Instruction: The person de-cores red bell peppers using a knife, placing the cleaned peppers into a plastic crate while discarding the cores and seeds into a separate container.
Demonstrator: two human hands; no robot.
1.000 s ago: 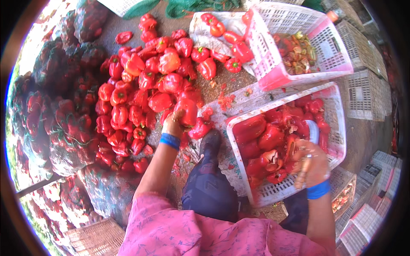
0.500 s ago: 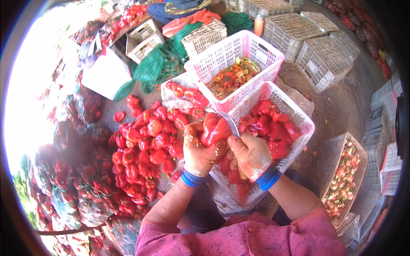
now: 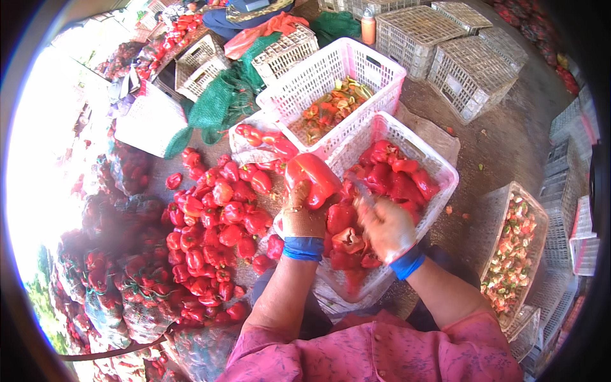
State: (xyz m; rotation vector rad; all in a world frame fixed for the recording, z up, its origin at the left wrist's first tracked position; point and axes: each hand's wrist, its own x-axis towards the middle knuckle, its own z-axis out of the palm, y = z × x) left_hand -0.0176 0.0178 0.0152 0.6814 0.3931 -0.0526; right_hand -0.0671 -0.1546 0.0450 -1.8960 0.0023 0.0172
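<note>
My left hand (image 3: 301,213) is closed around a large red bell pepper (image 3: 313,179), thumb pressed against its side. It holds the pepper over the left edge of a white plastic crate (image 3: 447,184). To the right, my right hand (image 3: 389,230) grips a knife (image 3: 363,190) above the same crate; motion smears the blade, which is apart from the held pepper. Inside the crate lie cut red peppers (image 3: 404,184). Both wrists wear blue bands. Left of my left hand, whole red bell peppers (image 3: 213,219) are heaped on the ground.
Beyond stands a pinkish-white crate (image 3: 393,86) holding pepper scraps (image 3: 337,108). Filled mesh bags (image 3: 133,280) line the left. At right is a crate of pale trimmings (image 3: 512,254). Upturned crates (image 3: 471,76) and an orange bottle (image 3: 368,28) stand at the back, beside green netting (image 3: 219,105).
My hands have drawn apart. The left has turned over with the bell pepper, while the right has moved down and right with the knife, away from it. The view has shifted slightly.
</note>
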